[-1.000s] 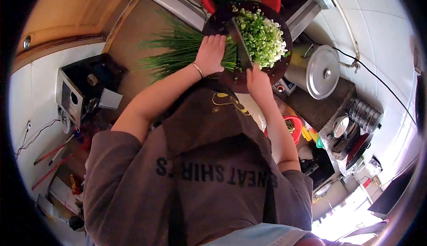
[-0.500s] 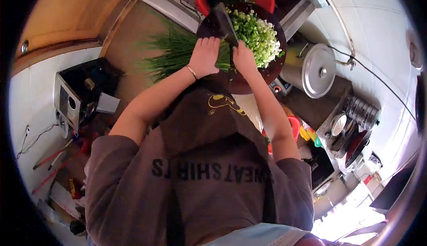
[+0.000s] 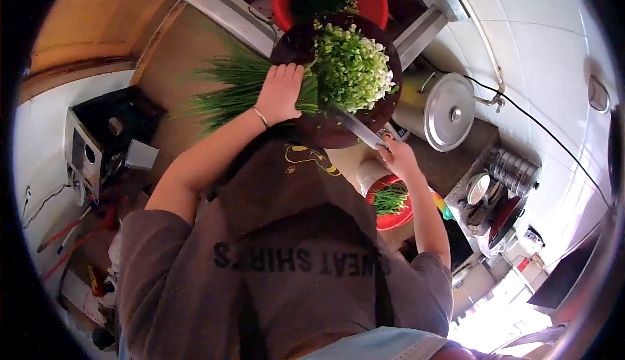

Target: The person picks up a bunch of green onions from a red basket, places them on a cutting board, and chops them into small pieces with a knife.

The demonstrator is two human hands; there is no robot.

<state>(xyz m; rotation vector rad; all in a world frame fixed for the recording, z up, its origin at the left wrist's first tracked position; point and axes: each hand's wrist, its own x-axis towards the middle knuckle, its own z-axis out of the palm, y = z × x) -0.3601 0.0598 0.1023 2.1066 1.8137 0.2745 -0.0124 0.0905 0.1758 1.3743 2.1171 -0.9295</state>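
Note:
My left hand (image 3: 281,92) presses closed around a bunch of scallions (image 3: 231,90) on the round dark chopping board (image 3: 296,51); their long green ends hang over the board's left side. In my right hand (image 3: 398,158) is the handle of a kitchen knife (image 3: 359,129). Its blade slants over the board's near right edge, with the tip close to the pile of chopped scallions (image 3: 355,70). This green and white heap covers the middle and right of the board. The blade is apart from my left hand.
Beyond the board sits a red basin (image 3: 377,2) with dark cut greens. A lidded metal pot (image 3: 449,112) stands to the right. Below my right forearm is a red bucket (image 3: 394,220) with more scallions (image 3: 390,198). A tiled wall (image 3: 540,54) bounds the right side.
My right hand has moved right and toward me, bringing the knife from beside my left hand to the board's near right edge. The red bucket of scallions now shows more fully.

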